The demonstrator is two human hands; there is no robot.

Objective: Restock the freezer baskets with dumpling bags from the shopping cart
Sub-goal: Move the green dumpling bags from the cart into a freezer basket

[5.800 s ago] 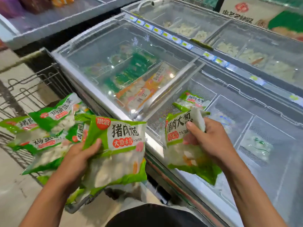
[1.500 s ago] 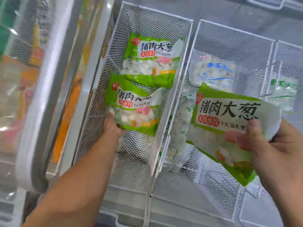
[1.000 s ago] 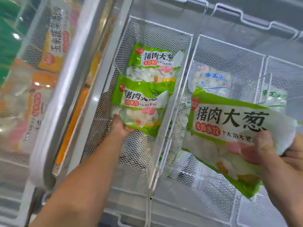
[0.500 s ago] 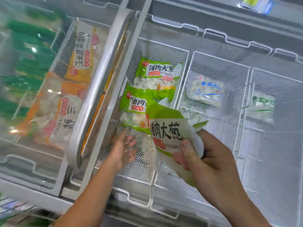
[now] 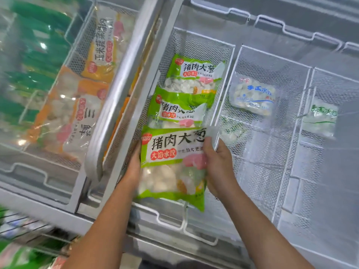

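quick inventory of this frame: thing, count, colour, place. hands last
held dumpling bag: 1, green and white, near end of the left mesh basket, between both hands
green dumpling bags: 2, green and white, overlapping in that basket beyond the held one
left mesh basket: 1, white wire, just right of the slid lid
blue-print bag: 1, clear with blue lettering, middle mesh basket
green-print bag: 1, clear with green lettering, right mesh basket
orange bags: at least 2, orange and white, under the glass lid at left
glass lid frame: 1, grey, slid left
left hand: 1, on the held bag's left edge
right hand: 1, grips the bag's right edge, thumb on front
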